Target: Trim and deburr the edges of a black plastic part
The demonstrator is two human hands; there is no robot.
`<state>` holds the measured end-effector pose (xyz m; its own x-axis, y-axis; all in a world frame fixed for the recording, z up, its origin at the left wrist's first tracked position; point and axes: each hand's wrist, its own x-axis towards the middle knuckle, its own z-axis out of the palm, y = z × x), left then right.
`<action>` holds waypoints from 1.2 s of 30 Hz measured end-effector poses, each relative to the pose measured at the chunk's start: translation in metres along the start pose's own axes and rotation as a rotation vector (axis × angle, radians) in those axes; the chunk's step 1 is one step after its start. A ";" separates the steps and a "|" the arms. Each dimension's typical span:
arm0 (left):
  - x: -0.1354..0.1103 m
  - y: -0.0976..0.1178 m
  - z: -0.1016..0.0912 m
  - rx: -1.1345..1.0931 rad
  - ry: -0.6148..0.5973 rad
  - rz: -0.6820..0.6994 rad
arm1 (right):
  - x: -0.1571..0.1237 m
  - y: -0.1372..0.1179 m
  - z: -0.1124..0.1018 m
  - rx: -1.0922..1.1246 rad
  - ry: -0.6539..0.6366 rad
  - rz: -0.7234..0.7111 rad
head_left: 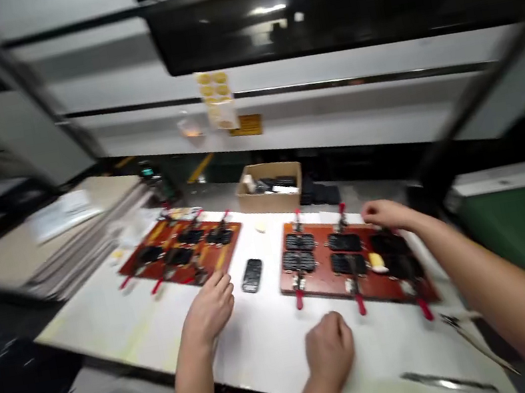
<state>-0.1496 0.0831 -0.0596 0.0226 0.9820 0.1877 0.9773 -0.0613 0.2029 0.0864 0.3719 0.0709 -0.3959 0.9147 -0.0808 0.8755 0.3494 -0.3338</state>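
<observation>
Here, stretched in from the right over the white-covered surface (277,336), the bare right hand (385,214), bent down at the far edge of a reddish-brown rectangular board (325,280); too blurred to tell whether apart, together or clamped in its grip. In front of the same board and apart from it, the bare left hand (330,347), grip drawn together in a loose fist; cannot tell whether touching the surface.

Lying flat on the right part of the surface, that board, bearing black ribbed rectangular plates (348,262) in two rows, with red-handled metal clamps (361,304) along near and far edges and a small yellow-and-white block (376,263) among the plates. To the left, a second reddish-brown board (220,258), similarly laden, with a co-worker's bare hand (213,305) at its near right corner.

Between the boards, a black oblong object with rounded corners (252,275); farther back, a small cream-coloured piece (260,227). Behind, an open brown cardboard box (266,203) with dark and white contents. At near right, a long slim dark metal tool (448,382), near pale-handled pliers (452,321).
</observation>
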 end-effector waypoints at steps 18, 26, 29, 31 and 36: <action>-0.016 0.049 -0.032 -1.086 -0.135 -0.176 | -0.157 -0.049 0.009 0.380 0.004 -0.134; -0.086 0.084 -0.063 -1.767 -0.570 -0.242 | -0.368 -0.086 0.084 1.147 -0.208 0.058; -0.098 0.095 -0.056 -1.764 -0.719 -0.272 | -0.393 -0.053 0.087 1.153 -0.173 0.145; -0.102 0.099 -0.052 -1.810 -0.776 -0.264 | -0.394 -0.015 0.083 0.978 -0.009 0.262; -0.106 0.107 -0.057 -2.014 -0.733 -0.362 | -0.353 0.083 0.076 0.412 0.269 0.375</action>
<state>-0.0590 -0.0373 -0.0029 0.4713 0.8357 -0.2819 -0.5084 0.5186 0.6874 0.2775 0.0630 0.0003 0.0493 0.9979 -0.0410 0.7415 -0.0641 -0.6679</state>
